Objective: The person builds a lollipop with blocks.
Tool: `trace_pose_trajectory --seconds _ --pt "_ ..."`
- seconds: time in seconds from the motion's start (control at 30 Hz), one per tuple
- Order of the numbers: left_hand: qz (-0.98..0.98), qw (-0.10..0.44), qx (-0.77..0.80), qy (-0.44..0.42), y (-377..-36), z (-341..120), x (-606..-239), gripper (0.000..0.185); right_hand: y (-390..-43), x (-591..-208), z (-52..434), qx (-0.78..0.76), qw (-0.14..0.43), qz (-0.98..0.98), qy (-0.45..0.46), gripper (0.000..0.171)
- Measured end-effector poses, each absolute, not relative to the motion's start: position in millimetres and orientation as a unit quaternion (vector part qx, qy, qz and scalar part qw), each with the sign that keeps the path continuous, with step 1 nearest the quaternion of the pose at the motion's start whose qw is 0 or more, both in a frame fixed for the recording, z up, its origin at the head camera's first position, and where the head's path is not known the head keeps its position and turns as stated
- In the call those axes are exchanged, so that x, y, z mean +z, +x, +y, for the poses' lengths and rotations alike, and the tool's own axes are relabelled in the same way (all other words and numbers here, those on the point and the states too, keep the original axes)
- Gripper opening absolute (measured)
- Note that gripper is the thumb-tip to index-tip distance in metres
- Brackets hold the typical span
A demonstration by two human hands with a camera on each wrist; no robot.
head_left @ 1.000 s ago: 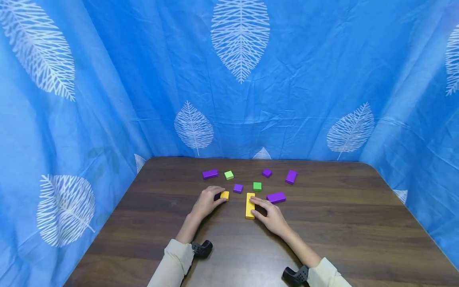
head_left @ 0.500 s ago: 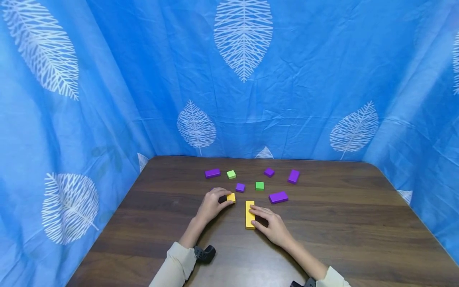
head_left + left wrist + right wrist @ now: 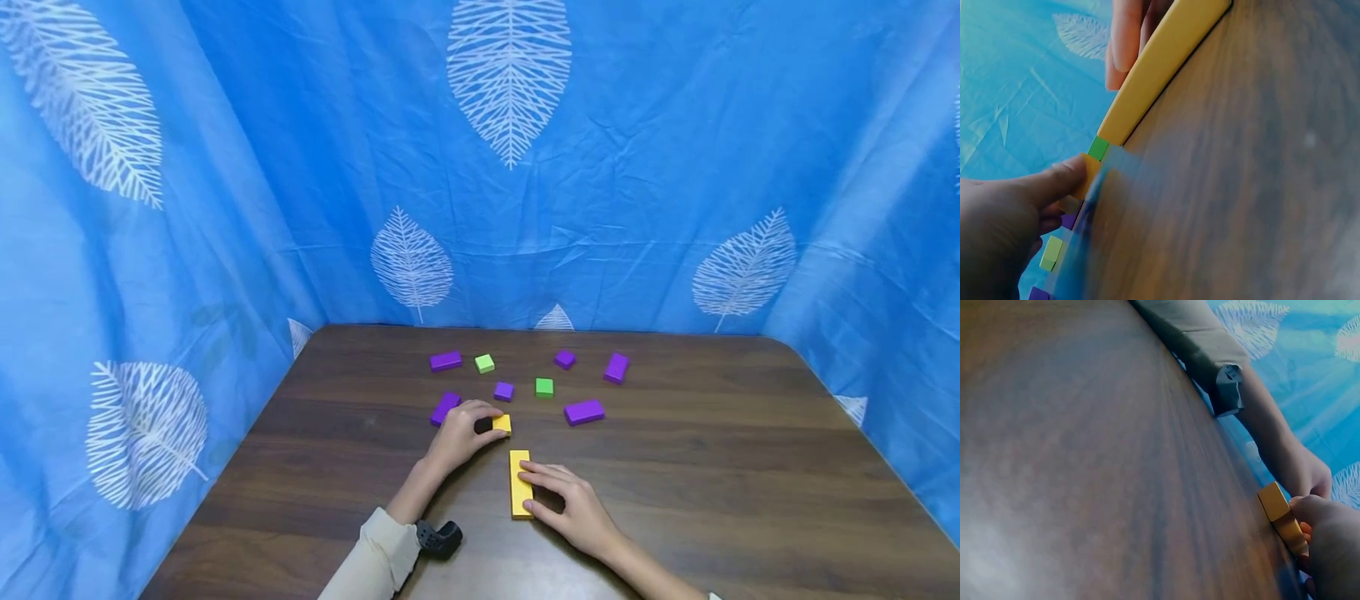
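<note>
In the head view my left hand [image 3: 461, 437] pinches a small yellow block [image 3: 502, 425] between thumb and fingers. A long yellow block [image 3: 521, 485] lies on the table nearer to me, its long side pointing away from me. My right hand [image 3: 577, 510] holds that long block from the right, thumb near its close end and fingers towards its far end. The left wrist view shows the small block under my thumb, with the long yellow block [image 3: 1163, 69] above it. In the right wrist view my thumb overlaps the long block [image 3: 1282, 515]; my hand hides part of it.
Beyond my hands lie several purple blocks, among them one [image 3: 446, 408] beside my left hand and one [image 3: 583, 412] to the right. A light green block [image 3: 484, 363] and a green block [image 3: 544, 387] sit among them. A blue curtain [image 3: 630, 167] hangs behind the wooden table [image 3: 712, 467].
My right hand has drawn the long yellow block towards me. My left hand has carried the small yellow block right and slightly nearer, so a purple block beside it now shows.
</note>
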State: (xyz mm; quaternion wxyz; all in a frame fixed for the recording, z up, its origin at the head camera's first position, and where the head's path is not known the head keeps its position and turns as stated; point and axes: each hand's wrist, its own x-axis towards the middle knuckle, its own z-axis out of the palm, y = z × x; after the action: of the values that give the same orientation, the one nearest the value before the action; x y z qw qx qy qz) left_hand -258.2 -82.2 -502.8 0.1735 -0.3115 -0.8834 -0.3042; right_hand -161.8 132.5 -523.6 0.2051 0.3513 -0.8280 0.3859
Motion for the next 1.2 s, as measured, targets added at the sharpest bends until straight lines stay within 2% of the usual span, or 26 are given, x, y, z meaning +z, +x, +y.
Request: trace_pose_trajectory --seconds 0.17,0.4,0.6,1.2 --pt "-0.878 0.161 -0.319 -0.317 -258.4 -82.9 -504.8 0.035 -161.3 -523.1 131.9 0.392 0.21 -0.825 0.349 0.035" --pt "-0.878 0.136 -0.368 -0.275 -260.0 -83.8 -507.6 0.022 -161.2 -524.0 133.7 0.384 0.206 -0.831 0.346 0.037" --pt "-0.876 0.122 -0.392 -0.253 -261.4 -80.6 -509.2 0.02 -164.2 -523.9 132.8 0.382 0.187 -0.839 0.338 0.038" --pt "-0.873 0.093 -0.388 -0.28 -261.1 -72.5 -508.9 0.021 -165.9 -519.9 133.3 0.382 0.165 -0.849 0.325 0.038"
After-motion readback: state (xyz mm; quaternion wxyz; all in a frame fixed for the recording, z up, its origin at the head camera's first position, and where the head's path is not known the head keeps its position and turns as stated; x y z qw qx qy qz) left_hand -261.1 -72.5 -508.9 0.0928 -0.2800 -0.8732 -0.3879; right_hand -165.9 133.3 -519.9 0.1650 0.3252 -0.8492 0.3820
